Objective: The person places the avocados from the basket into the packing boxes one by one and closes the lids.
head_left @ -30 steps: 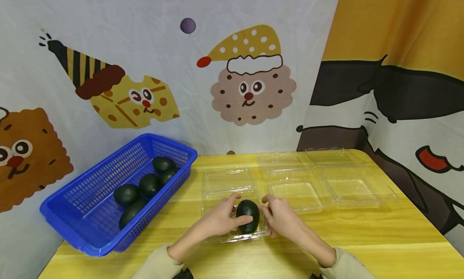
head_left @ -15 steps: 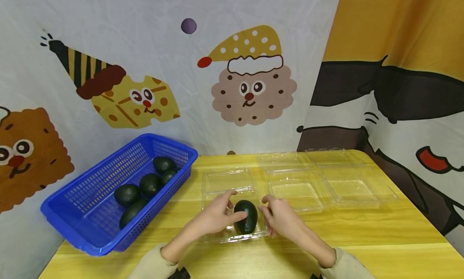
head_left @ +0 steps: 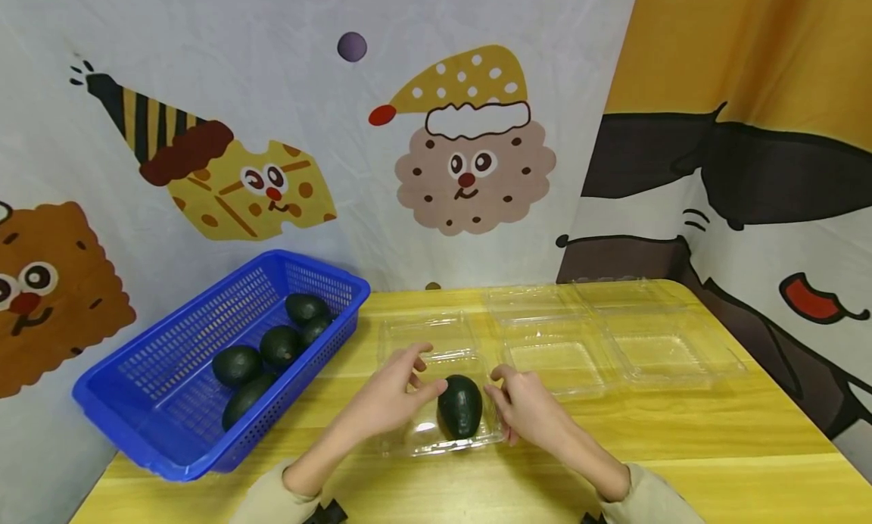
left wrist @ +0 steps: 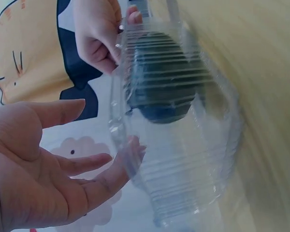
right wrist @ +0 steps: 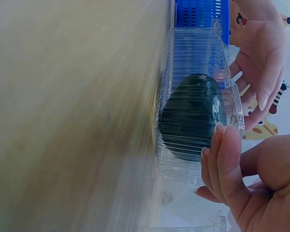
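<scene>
A dark green avocado (head_left: 459,407) lies in the right half of a clear plastic clamshell container (head_left: 415,439), whose lid is folded back. Above the container's left side, my left hand (head_left: 393,391) hovers with fingers spread and loosely bent, holding nothing; the thumb tip is beside the avocado. In the left wrist view this left hand (left wrist: 53,169) shows its palm, apart from the avocado. My right hand (head_left: 527,407) grips the container's right rim. In the right wrist view its fingers (right wrist: 227,157) lie against the ribbed outer wall, with the thumb partly hidden.
A blue plastic basket (head_left: 170,342) with several avocados (head_left: 237,366) stands on the left of the wooden table (head_left: 770,433). Two more clear containers, a nearer one (head_left: 555,365) and a farther one (head_left: 657,354), stand with lids folded back on the right. A cartoon-printed cloth (head_left: 368,198) hangs behind.
The avocado has shifted slightly left inside the container. My left hand has let go of it and drawn back up and to the left. The right hand stays at the rim.
</scene>
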`<state>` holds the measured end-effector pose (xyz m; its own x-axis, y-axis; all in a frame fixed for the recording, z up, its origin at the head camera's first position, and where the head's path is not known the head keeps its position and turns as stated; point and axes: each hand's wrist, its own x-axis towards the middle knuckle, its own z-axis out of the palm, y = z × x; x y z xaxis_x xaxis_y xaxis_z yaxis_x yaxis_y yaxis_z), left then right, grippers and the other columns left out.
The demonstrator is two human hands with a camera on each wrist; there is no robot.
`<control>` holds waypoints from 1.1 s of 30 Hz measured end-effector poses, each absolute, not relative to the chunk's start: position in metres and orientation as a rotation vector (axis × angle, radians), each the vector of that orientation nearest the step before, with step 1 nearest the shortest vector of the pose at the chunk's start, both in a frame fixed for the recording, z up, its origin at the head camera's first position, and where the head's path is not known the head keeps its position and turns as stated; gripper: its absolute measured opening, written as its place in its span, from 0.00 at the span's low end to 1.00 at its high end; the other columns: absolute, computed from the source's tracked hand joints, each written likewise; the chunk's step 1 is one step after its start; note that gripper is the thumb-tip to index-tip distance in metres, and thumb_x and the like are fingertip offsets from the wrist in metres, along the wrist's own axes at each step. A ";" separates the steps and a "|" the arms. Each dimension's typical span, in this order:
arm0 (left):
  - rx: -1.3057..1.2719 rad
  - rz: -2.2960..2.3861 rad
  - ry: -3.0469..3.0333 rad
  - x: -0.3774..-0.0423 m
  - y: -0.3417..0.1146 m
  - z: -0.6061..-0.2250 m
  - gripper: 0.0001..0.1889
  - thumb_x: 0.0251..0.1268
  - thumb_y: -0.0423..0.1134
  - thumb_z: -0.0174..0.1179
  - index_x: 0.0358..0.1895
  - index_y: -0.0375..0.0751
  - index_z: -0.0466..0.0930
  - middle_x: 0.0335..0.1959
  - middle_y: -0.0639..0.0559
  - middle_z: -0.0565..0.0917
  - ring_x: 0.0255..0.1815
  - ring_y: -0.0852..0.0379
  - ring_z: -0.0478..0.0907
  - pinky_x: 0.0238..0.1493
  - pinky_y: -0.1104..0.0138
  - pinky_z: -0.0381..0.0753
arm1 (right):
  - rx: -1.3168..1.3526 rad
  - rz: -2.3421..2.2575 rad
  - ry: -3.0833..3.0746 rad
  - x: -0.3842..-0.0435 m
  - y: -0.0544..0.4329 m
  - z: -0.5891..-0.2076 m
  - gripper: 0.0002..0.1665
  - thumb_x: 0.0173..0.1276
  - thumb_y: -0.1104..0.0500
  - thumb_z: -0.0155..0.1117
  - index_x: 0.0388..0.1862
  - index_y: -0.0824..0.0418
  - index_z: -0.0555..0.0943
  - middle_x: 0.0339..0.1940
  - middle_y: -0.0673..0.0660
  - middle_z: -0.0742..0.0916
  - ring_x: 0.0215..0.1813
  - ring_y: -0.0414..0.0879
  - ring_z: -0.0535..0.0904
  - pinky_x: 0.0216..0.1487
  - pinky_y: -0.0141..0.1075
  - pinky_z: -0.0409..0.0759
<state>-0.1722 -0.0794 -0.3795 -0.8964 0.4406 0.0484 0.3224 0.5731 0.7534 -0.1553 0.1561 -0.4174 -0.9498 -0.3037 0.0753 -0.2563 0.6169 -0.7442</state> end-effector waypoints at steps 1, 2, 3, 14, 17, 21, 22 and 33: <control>0.649 1.224 2.674 -0.172 -0.081 -0.379 0.32 0.71 0.48 0.64 0.71 0.35 0.67 0.52 0.39 0.78 0.47 0.49 0.78 0.44 0.57 0.82 | -0.479 -1.261 2.774 -0.155 0.156 -0.417 0.16 0.77 0.69 0.56 0.55 0.82 0.72 0.14 0.49 0.79 0.09 0.39 0.75 0.11 0.33 0.76; 0.646 1.224 2.690 -0.172 -0.083 -0.378 0.32 0.71 0.48 0.64 0.71 0.35 0.67 0.52 0.39 0.78 0.47 0.49 0.78 0.44 0.58 0.82 | -0.478 -1.260 2.777 -0.155 0.156 -0.418 0.16 0.76 0.69 0.56 0.54 0.82 0.72 0.14 0.49 0.79 0.09 0.39 0.75 0.11 0.33 0.76; 0.648 1.224 2.712 -0.171 -0.084 -0.377 0.31 0.71 0.47 0.64 0.70 0.35 0.68 0.52 0.40 0.78 0.47 0.49 0.79 0.44 0.58 0.82 | -0.475 -1.259 2.780 -0.155 0.156 -0.418 0.16 0.76 0.69 0.56 0.54 0.82 0.72 0.14 0.49 0.79 0.09 0.38 0.75 0.11 0.33 0.76; 0.565 1.298 2.850 -0.169 -0.102 -0.366 0.27 0.68 0.38 0.67 0.68 0.36 0.71 0.49 0.42 0.78 0.47 0.44 0.79 0.43 0.59 0.84 | -0.490 -1.264 2.790 -0.155 0.156 -0.418 0.16 0.75 0.70 0.57 0.55 0.83 0.72 0.14 0.51 0.79 0.10 0.38 0.74 0.11 0.33 0.76; 0.582 1.311 2.886 -0.169 -0.108 -0.365 0.27 0.67 0.36 0.67 0.67 0.35 0.72 0.48 0.42 0.77 0.46 0.43 0.79 0.44 0.57 0.84 | -0.495 -1.259 2.791 -0.155 0.155 -0.417 0.16 0.75 0.70 0.57 0.55 0.83 0.72 0.14 0.51 0.79 0.10 0.38 0.74 0.11 0.33 0.76; 0.603 1.292 2.944 -0.168 -0.116 -0.365 0.26 0.67 0.35 0.67 0.66 0.33 0.73 0.48 0.42 0.78 0.46 0.44 0.79 0.45 0.54 0.84 | -0.503 -1.260 2.784 -0.155 0.155 -0.416 0.16 0.76 0.70 0.56 0.55 0.83 0.72 0.14 0.50 0.79 0.10 0.38 0.74 0.11 0.33 0.76; 0.599 1.290 2.950 -0.168 -0.118 -0.365 0.26 0.67 0.35 0.67 0.66 0.34 0.73 0.48 0.42 0.78 0.47 0.44 0.79 0.45 0.54 0.84 | -0.504 -1.260 2.782 -0.155 0.155 -0.416 0.16 0.76 0.70 0.56 0.55 0.83 0.72 0.14 0.50 0.79 0.10 0.38 0.74 0.11 0.33 0.76; 0.702 1.298 3.045 -0.169 -0.140 -0.363 0.24 0.69 0.37 0.66 0.65 0.34 0.73 0.48 0.42 0.78 0.49 0.44 0.77 0.46 0.51 0.83 | -0.522 -1.251 2.793 -0.154 0.156 -0.417 0.16 0.76 0.70 0.56 0.54 0.83 0.72 0.14 0.48 0.78 0.10 0.38 0.74 0.11 0.33 0.76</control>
<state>-0.1690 -0.1400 -0.3627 -0.8860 0.2761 0.3725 0.4599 0.6253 0.6305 -0.1545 0.1561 -0.4173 -0.9428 -0.3174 0.1018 -0.2872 0.6187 -0.7312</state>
